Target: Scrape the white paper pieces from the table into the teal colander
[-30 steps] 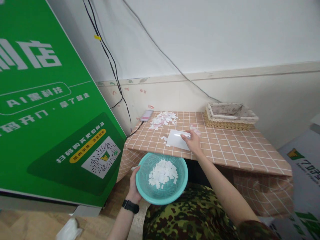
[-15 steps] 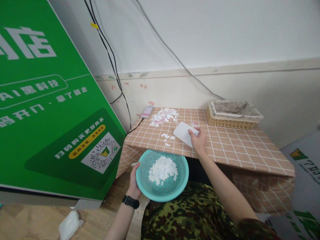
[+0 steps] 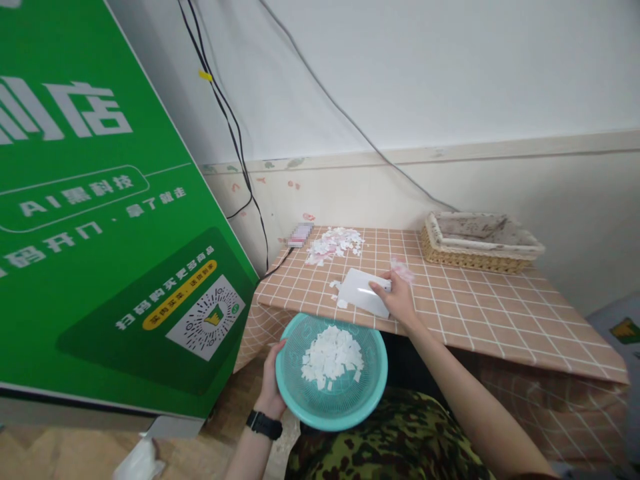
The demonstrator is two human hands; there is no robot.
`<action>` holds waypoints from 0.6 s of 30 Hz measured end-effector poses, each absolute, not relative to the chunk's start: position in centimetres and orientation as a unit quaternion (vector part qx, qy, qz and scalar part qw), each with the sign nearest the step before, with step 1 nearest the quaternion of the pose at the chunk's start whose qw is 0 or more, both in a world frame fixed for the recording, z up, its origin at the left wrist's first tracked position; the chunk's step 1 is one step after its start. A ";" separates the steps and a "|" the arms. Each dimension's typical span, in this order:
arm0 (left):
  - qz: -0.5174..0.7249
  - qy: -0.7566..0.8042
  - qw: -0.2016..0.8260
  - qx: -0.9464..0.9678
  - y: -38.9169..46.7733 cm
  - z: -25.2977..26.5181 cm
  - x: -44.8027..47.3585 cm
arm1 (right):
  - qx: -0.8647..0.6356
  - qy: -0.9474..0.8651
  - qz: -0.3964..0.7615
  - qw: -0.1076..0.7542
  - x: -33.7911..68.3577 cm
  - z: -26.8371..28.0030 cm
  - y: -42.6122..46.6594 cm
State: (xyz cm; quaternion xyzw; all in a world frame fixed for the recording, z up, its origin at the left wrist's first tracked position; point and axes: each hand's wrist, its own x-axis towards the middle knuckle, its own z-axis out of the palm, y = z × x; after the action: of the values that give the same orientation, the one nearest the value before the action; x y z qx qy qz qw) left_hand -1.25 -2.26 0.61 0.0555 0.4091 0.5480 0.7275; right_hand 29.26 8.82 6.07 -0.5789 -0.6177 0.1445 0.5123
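My left hand (image 3: 273, 381) grips the left rim of a teal plastic strainer basket (image 3: 377, 393), held just below the table's front edge. A heap of small white paper scraps (image 3: 333, 355) lies inside it. With my right hand (image 3: 399, 298) I hold a flat white scraper card (image 3: 361, 292) by its right end, low over the tabletop. A few loose scraps (image 3: 341, 303) lie by the card's left edge. Farther back on the table is a larger pile of white and pinkish scraps (image 3: 336, 244).
The table has a brown checked cloth (image 3: 475, 307). A lined wicker basket (image 3: 475, 257) stands at the back right. A pinkish patch (image 3: 401, 270) lies behind my right hand. Left of the table rises a green cabinet (image 3: 125, 267); black cables (image 3: 240, 140) hang beside it.
The white card has moved left and toward the front edge, up against the loose scraps. My left hand still holds the strainer basket. The view has shifted slightly.
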 end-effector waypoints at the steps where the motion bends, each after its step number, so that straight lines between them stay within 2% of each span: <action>1: 0.549 0.411 0.726 0.055 -2.2 0.7 -1.2 | -0.565 -0.635 0.166 0.499 29.0 6.3 8.6; 4: 0.544 0.412 0.729 0.054 -2.2 1.1 -1.2 | -0.523 -0.663 0.263 0.468 28.6 6.8 8.1; 6: 0.543 0.406 0.733 0.055 -2.1 1.3 -1.2 | -0.522 -0.635 0.289 0.491 28.6 6.7 8.2; 9: 0.541 0.404 0.736 0.054 -2.0 1.5 -1.3 | -0.573 -0.546 0.231 0.566 29.2 6.1 8.9; 11: 0.540 0.410 0.734 0.052 -2.0 1.4 -1.3 | -0.608 -0.503 0.179 0.587 29.6 5.7 9.4; 14: 0.545 0.410 0.729 0.060 -1.8 1.2 -1.4 | -0.633 -0.507 0.124 0.572 29.7 5.4 9.9; 18: 0.549 0.399 0.730 0.079 -1.6 0.9 -1.8 | -0.622 -0.564 0.134 0.527 29.0 5.6 10.1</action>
State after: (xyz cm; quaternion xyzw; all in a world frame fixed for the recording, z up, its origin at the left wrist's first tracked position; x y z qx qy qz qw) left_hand -1.81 -1.57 0.94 0.0794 0.3992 0.5486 0.7303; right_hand 29.01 10.07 5.63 -0.6218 -0.5639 0.1342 0.5267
